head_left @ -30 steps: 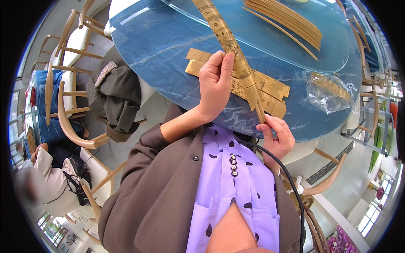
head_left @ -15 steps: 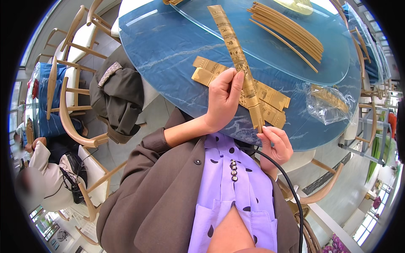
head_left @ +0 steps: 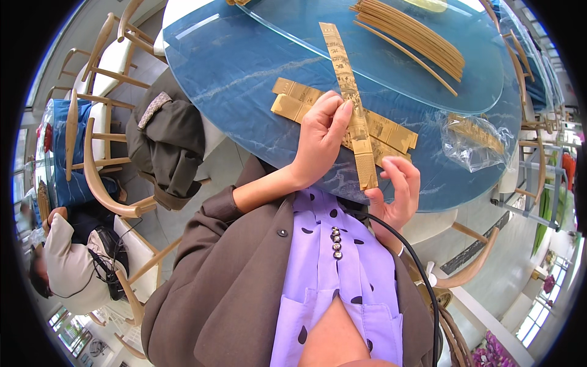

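A long, narrow gold cardboard box (head_left: 348, 82) with dark printing, seemingly flat, slants over the table in front of me. My left hand (head_left: 322, 136) pinches its middle between thumb and curled fingers. At the box's lower end, my right hand (head_left: 396, 191) has its fingers spread, with the thumb tip at or just beside the end flap; I cannot tell if they touch. Beneath the held box, crossing it, lie several similar flat gold boxes (head_left: 391, 132) on the blue marbled tabletop (head_left: 226, 92).
A bundle of long, thin tan sticks (head_left: 416, 37) rests on the glass turntable (head_left: 367, 64). Clear plastic wrap with gold packaging (head_left: 477, 139) sits at the table's right. A black cable (head_left: 422, 269) runs by my right arm. Left are wooden chairs (head_left: 92, 165), a dark coat (head_left: 168, 134) and a seated person (head_left: 76, 257).
My right hand's fingers have spread and come off the box's lower end. The held box has turned slightly more upright, its face showing flatter; my left hand still pinches it.
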`<state>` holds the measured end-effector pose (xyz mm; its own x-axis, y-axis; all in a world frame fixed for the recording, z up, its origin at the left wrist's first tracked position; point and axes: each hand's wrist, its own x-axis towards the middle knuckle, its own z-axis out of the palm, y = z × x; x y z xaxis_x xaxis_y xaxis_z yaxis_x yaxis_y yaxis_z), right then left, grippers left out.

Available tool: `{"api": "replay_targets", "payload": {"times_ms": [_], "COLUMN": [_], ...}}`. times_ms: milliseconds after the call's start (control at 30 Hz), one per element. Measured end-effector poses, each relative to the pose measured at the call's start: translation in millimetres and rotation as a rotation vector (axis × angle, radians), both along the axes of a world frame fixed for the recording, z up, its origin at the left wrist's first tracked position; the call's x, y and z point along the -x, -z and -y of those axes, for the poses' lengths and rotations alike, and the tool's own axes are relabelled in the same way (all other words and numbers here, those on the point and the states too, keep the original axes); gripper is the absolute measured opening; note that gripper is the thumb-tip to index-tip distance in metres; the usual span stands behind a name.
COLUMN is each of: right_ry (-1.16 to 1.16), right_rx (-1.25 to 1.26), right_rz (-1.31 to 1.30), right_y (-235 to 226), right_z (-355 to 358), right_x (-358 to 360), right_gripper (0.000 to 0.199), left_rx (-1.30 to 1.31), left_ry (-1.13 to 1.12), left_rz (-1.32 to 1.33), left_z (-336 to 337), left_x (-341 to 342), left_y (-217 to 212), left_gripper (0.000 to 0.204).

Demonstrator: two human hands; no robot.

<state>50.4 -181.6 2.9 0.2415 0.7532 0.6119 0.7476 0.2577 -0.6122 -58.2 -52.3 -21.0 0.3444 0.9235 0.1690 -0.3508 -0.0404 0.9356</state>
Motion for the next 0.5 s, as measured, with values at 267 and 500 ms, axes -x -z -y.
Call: {"api": "replay_targets", "payload": {"times_ms": [267, 500], "right_ry": [-0.087, -0.069], "right_rx": [-0.055, -0.031], "right_rz": [0.229, 0.136], "right_y": [3.0, -14.0], "right_z": [-18.3, -19.9], "right_x": [1.4, -4.4], "right_gripper": [0.033, 0.031], "left_rx": [0.3, 0.21], "left_ry": [0.215, 0.364], "left_rz": [0.185, 0.066], "left_z": [-2.1, -17.4], "left_x": [-12.3, -21.8], "left_y": [-19.0, -27.9], "left_gripper": [0.022, 0.033]}}
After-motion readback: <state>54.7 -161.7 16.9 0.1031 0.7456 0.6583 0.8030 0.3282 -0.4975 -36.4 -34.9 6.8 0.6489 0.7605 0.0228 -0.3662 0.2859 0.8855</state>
